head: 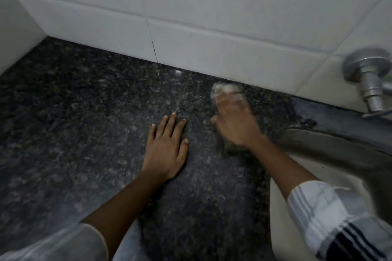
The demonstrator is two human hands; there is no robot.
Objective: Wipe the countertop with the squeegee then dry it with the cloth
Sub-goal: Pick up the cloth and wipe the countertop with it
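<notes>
A dark speckled granite countertop (74, 101) fills most of the head view. My left hand (167, 146) lies flat on it near the middle, fingers spread, holding nothing. My right hand (235, 121) is blurred with motion to the right of it, pressed down on a pale crumpled cloth (224, 89) that shows beyond the fingertips, close to the back wall. No squeegee is in view.
White wall tiles (191, 6) run along the back and the left side of the counter. A chrome tap (369, 76) juts from the wall at the right. Below it lies a pale sink basin (282, 207), right of the counter's edge.
</notes>
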